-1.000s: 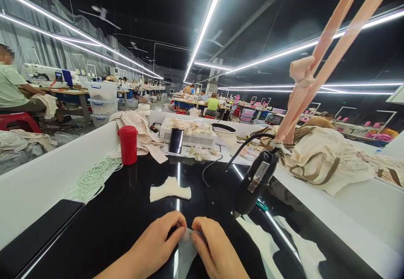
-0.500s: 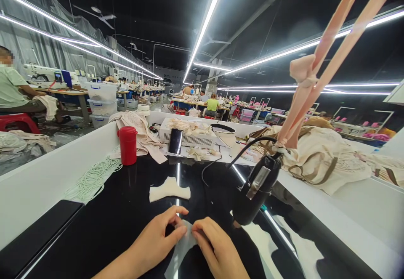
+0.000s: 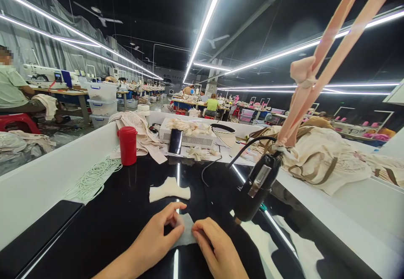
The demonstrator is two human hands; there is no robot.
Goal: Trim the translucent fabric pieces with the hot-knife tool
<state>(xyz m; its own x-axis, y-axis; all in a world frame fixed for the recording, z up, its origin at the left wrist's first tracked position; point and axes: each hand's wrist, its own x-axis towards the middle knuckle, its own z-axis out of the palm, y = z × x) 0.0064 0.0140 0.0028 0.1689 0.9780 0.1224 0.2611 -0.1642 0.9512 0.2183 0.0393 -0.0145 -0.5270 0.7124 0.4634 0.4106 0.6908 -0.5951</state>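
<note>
Left hand [image 3: 158, 235] and right hand [image 3: 214, 247] pinch small pale grey fabric piece [image 3: 187, 233] on glossy black table [image 3: 120, 211]; piece now lies flatter than moment ago, hanging black tool [image 3: 255, 186] swung slightly.

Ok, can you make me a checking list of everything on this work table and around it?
Surface: glossy black table with white side walls.
Job's things: small pale fabric piece, pinched flat between left hand and right hand.
Clutter: another cut fabric piece, red cup, white cord pile, phone, beige garments.
Hands: both bare, fingertips on the fabric.
Cables: black cord from the hanging black tool, slung on pink straps.
Surroundings: seated workers, sewing machines, strip lights.
</note>
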